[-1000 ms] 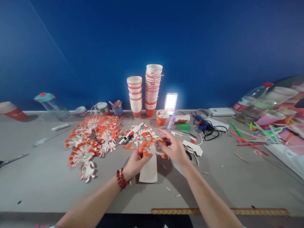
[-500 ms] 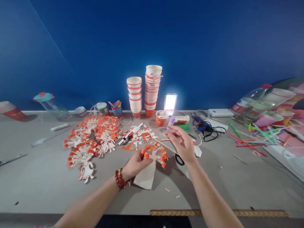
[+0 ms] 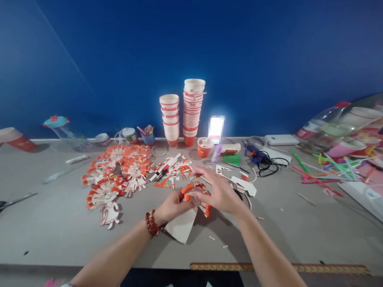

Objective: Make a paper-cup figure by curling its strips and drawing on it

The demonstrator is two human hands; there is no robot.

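On the grey table point(image 3: 284, 247) lies a clear bottle point(image 3: 324, 118), its red label point(image 3: 312, 128) too blurred to read. The right hand point(image 3: 220, 191) arches half-open, contact unclear, over the paper cutout point(image 3: 182, 227). The left hand point(image 3: 172, 207) pinches it, thumb uppermost, front and centre; its white end points nearward, slightly left, opposite orange curls point(image 3: 207, 211).

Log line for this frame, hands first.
left hand: holds paper cutout | right hand: over cutout, contact unclear | nearby: cutout pile
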